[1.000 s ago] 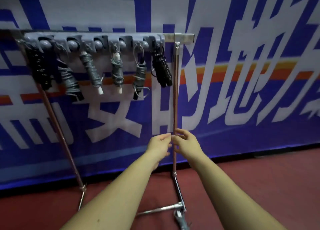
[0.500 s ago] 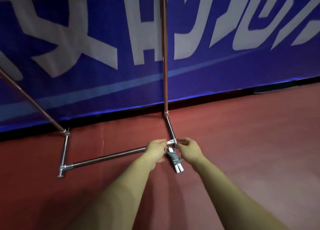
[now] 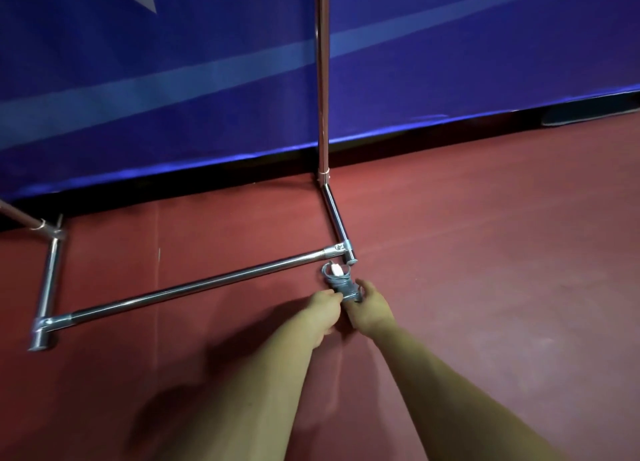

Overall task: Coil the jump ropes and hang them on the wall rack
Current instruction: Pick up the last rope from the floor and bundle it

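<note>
One coiled rope (image 3: 340,283) in left hand (image 3: 322,308), right hand (image 3: 370,310)

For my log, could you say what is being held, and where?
The left hand and right hand grip the coiled grey jump rope at its near end.

Jump rope (image 3: 341,284) on the floor (image 3: 485,252) just before the rack base corner (image 3: 342,249), between left hand (image 3: 323,307) and right hand (image 3: 371,308)

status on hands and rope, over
Grey coiled jump rope held by left hand and right hand, down at red floor. Chrome rack foot right beside. Not hung yet.
</note>
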### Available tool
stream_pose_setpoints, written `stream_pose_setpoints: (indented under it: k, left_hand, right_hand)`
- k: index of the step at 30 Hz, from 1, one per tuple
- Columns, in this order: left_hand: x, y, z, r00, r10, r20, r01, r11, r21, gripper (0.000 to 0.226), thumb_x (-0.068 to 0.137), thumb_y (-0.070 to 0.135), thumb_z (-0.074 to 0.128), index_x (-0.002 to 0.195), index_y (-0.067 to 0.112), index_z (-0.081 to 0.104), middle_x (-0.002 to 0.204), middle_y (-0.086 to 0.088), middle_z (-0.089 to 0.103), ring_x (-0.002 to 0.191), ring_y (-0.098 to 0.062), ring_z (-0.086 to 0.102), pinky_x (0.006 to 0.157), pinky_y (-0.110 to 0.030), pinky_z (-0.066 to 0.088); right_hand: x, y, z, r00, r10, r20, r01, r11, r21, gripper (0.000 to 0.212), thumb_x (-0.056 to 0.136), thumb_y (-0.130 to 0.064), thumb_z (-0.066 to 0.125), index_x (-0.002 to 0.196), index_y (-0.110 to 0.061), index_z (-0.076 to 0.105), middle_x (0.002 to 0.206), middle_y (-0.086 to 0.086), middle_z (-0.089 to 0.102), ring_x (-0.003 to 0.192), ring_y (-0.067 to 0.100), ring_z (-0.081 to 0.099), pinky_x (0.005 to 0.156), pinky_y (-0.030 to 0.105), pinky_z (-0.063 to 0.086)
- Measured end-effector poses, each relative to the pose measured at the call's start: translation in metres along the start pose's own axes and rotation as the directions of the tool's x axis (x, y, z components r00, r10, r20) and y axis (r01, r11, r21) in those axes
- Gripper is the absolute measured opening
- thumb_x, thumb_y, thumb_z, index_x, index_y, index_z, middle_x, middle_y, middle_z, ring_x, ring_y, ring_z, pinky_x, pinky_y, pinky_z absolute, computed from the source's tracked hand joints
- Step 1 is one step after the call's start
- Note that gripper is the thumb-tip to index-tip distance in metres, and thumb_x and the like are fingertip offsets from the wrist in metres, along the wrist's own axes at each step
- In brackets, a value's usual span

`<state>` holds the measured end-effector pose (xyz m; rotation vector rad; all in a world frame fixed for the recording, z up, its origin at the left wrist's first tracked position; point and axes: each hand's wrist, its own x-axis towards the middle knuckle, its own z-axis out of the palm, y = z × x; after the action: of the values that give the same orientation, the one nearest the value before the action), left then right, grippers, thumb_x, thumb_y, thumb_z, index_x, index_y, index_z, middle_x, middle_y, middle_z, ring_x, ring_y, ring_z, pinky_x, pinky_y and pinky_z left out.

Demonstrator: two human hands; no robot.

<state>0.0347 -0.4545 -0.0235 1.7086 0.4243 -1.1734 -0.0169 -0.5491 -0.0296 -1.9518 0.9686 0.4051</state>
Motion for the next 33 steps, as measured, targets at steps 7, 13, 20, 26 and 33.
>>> stream_pose_setpoints:
  k: [7,13,20,26,33]
  left_hand:
    - [0.025,-0.004,0.008,0.999,0.001,0.033,-0.001,1.0,-0.001,0.027,0.103,0.023,0.045,0.124,0.022,0.063,0.123,-0.006,0.067,0.099,-0.023,0.061,0.077,-0.031,0.05]
    - [0.026,-0.008,-0.012,1.0,-0.004,0.013,0.005,0.998,-0.064,0.021,0.103,0.017,0.047,0.096,0.019,0.066,0.096,-0.002,0.069,0.073,-0.017,0.057,0.082,-0.036,0.054]
    - [-0.033,0.029,-0.053,0.997,0.078,-0.02,-0.08,0.985,-0.151,0.014,0.103,0.037,0.052,0.104,0.027,0.062,0.091,0.004,0.068,0.08,-0.019,0.064,0.081,-0.034,0.053]
    - [-0.122,0.096,-0.102,0.944,0.285,-0.168,-0.32,0.916,-0.243,0.02,0.097,0.032,0.063,0.115,0.023,0.06,0.101,-0.003,0.075,0.074,-0.021,0.069,0.063,-0.03,0.055]
    - [-0.267,0.171,-0.178,0.785,0.542,-0.3,-0.608,0.768,-0.203,0.023,0.084,0.025,0.076,0.104,0.025,0.065,0.098,-0.012,0.077,0.094,-0.035,0.074,0.086,-0.061,0.057]
  right_hand:
    - [0.023,0.008,0.021,0.998,0.064,0.01,-0.063,0.996,-0.064,0.053,0.087,-0.025,0.06,0.137,-0.023,0.044,0.125,0.019,0.058,0.117,0.038,0.056,0.097,0.039,0.045]
    - [0.021,0.011,0.027,1.0,0.018,0.019,-0.018,1.0,-0.002,0.044,0.082,-0.025,0.075,0.118,-0.02,0.051,0.105,0.001,0.07,0.101,0.025,0.067,0.088,0.035,0.051]
    - [-0.032,-0.039,0.005,0.943,-0.329,-0.059,0.332,0.941,0.065,0.047,0.079,-0.009,0.077,0.115,-0.029,0.054,0.088,-0.015,0.066,0.072,-0.006,0.062,0.071,0.019,0.045]
    - [-0.101,-0.143,-0.031,0.839,-0.514,-0.181,0.541,0.826,0.159,0.049,0.079,0.004,0.072,0.118,-0.02,0.054,0.093,-0.013,0.063,0.077,-0.013,0.061,0.069,0.006,0.043]
    - [-0.207,-0.277,-0.076,0.742,-0.607,-0.284,0.67,0.677,0.305,0.022,0.091,-0.025,0.072,0.11,-0.022,0.062,0.093,-0.003,0.072,0.08,-0.004,0.065,0.07,0.006,0.043]
